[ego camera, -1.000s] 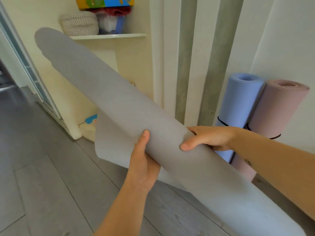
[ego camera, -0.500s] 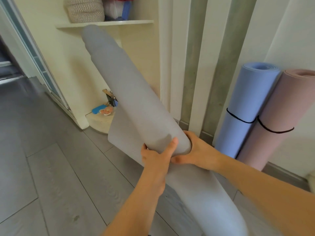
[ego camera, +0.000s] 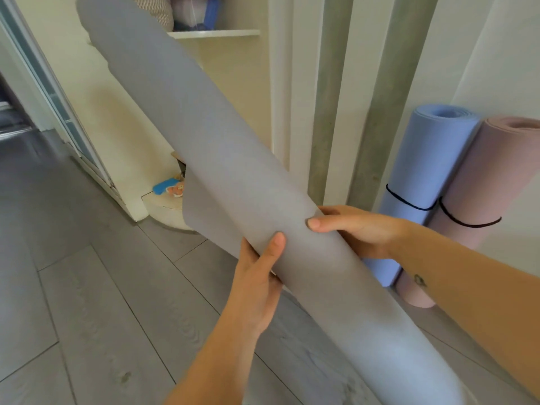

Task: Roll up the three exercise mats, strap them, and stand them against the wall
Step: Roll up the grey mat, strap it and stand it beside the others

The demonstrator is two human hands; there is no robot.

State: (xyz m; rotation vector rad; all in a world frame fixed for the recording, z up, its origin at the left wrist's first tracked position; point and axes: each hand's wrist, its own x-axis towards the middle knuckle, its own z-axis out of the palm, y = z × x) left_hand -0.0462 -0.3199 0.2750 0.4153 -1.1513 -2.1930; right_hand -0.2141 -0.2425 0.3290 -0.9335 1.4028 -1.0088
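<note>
Unstrapped grey mat (ego camera: 204,141) runs diag. upper left to lower right; left hand (ego camera: 257,276) + right hand (ego camera: 356,229) grip it mid-roll, prob. to stop it unrolling. Blue mat (ego camera: 423,176) & pink mat (ego camera: 482,200) stand strapped, frame right.

The loose mat (ego camera: 222,159) slants across before me, my left hand (ego camera: 257,285) beneath it, my right hand (ego camera: 356,229) behind it. Behind it to the right (against the wall (ego camera: 511,54)) the left standing mat (ego camera: 423,159) touches the right standing mat (ego camera: 491,182).
</note>
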